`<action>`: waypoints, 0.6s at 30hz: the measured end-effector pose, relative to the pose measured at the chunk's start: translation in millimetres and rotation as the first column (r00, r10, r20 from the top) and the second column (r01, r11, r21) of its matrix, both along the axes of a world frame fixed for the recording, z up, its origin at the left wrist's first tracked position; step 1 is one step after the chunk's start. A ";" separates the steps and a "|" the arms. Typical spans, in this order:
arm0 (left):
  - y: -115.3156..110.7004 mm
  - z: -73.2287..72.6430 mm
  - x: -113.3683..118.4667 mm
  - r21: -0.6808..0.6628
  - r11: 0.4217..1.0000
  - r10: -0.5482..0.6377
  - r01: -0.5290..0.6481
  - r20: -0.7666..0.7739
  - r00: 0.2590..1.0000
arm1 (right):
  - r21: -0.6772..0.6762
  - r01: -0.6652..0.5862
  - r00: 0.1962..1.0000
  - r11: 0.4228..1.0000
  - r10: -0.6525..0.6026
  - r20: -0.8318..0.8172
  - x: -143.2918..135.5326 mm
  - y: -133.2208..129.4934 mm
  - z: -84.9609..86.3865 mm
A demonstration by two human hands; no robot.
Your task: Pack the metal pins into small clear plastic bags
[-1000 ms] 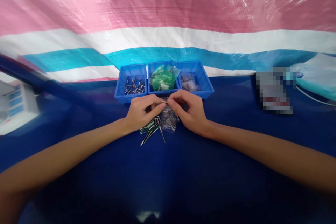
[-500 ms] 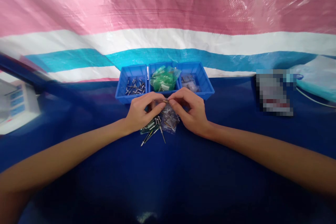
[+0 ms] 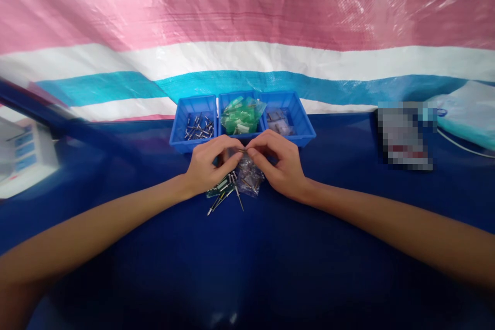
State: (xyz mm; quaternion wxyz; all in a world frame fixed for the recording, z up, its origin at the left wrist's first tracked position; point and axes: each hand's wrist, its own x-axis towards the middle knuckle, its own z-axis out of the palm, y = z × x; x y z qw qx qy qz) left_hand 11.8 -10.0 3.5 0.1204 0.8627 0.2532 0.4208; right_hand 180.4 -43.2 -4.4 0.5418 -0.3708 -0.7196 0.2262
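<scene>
My left hand [image 3: 212, 162] and my right hand [image 3: 279, 164] meet at the fingertips, both pinched on the top edge of a small clear plastic bag [image 3: 249, 175]. Small metal pieces show inside this bag, which hangs or rests below my fingers; I cannot tell which. Under my left hand lie several loose rivets [image 3: 225, 200], with long thin pins pointing toward me. A dark green packet [image 3: 215, 188] is partly covered by the rivets and my left hand.
Behind my hands stand three blue bins: a left bin [image 3: 176, 131] with loose rivets, a middle bin [image 3: 224, 99] with a green bag [image 3: 242, 113], a right bin [image 3: 305, 124] with clear packets [image 3: 279, 121]. A white device [image 3: 31, 157] sits left; a blurred-out object [image 3: 404, 136] lies right.
My fingertips have drawn slightly closer together on the bag's top edge. The bag, rivets and bins stay where they were.
</scene>
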 end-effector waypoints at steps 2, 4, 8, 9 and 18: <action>0.2 -0.2 0.7 -0.011 1.000 -0.003 0.003 -0.021 1.000 | -0.015 -0.008 1.000 1.000 0.008 0.001 -0.1 0.0 0.0; 0.6 -0.4 0.9 -0.025 1.000 -0.010 0.009 -0.040 0.999 | -0.035 -0.021 1.000 0.999 0.021 0.003 -0.2 0.7 -0.2; 0.9 -0.3 0.3 -0.042 0.999 -0.008 0.005 -0.080 0.997 | -0.082 -0.042 0.999 0.996 0.043 0.010 -1.1 3.2 -1.2; 0.9 -0.2 0.0 -0.053 0.999 -0.010 0.005 -0.093 0.996 | -0.094 -0.046 0.999 0.995 0.047 0.011 -1.5 3.6 -1.4; 1.6 0.3 -0.6 -0.130 0.991 -0.039 0.019 -0.151 0.988 | -0.162 -0.060 0.997 0.985 0.067 0.034 -1.9 4.4 -0.2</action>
